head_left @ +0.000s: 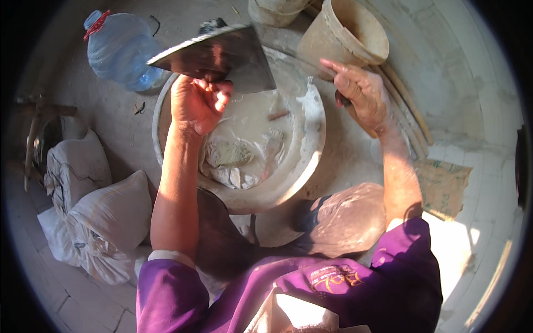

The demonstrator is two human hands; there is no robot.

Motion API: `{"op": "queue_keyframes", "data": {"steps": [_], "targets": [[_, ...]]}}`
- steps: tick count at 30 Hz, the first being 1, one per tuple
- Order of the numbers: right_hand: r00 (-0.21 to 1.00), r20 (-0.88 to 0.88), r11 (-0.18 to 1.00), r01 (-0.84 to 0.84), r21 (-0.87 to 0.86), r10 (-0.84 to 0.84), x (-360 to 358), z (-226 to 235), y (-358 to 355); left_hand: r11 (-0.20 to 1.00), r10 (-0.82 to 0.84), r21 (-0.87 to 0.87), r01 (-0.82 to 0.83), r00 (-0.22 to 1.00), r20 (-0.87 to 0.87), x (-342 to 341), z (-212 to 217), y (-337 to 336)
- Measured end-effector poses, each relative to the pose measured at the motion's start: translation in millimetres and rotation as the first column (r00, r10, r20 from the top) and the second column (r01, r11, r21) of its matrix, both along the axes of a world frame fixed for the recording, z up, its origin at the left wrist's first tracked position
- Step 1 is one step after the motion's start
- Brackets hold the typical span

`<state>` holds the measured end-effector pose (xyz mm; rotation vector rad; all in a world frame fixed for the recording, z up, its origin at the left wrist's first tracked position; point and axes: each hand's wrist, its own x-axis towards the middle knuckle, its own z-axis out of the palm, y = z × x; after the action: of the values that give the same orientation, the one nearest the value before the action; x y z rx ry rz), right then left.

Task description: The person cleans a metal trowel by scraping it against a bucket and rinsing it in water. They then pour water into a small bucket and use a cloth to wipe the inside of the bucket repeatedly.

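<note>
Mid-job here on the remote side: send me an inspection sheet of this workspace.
Surface: pale, dusty floor.
Work items: dark flat board, blurred tool (probably a trowel), round tub holding pale, wet-looking mix.
Clutter: plastic jug and white sacks at left; large bucket, cut-off second bucket and poles toward upper right; brown sheet at right.
Hands: left hand grips the board; right hand, index finger extended, appears to hold the tool.
Cables: none certain; a thin dark strand lies near the jug, kind unclear.
Surroundings: bright sunlit patch at lower right.
</note>
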<state>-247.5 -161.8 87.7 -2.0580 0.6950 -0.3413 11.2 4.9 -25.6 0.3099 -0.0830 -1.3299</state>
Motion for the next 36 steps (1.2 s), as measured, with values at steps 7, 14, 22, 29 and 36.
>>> {"op": "queue_keyframes", "data": {"steps": [7,14,22,29,36], "targets": [[0.993,-0.015,0.917,-0.116,-0.381,0.120,-11,6,-6,0.980,0.108,0.150,-0.133,0.981,0.163,-15,1,3],[0.983,0.083,0.812,-0.089,-0.577,0.167,-8,4,2,0.994,0.009,-0.106,0.006,0.989,0.147,-16,-23,0],[0.991,0.009,0.781,0.113,-0.614,-0.137,-4,8,35,1.000,0.015,-0.002,-0.015,0.983,0.186,-16,-12,-2],[0.985,-0.111,0.806,0.042,-0.590,-0.133,1,10,40,0.992,-0.073,-0.078,0.102,0.948,0.311,-33,21,3],[0.977,-0.192,0.950,0.030,-0.310,-0.093,1,13,25,0.986,-0.117,0.159,0.059,0.915,0.387,-48,12,-19]]}}
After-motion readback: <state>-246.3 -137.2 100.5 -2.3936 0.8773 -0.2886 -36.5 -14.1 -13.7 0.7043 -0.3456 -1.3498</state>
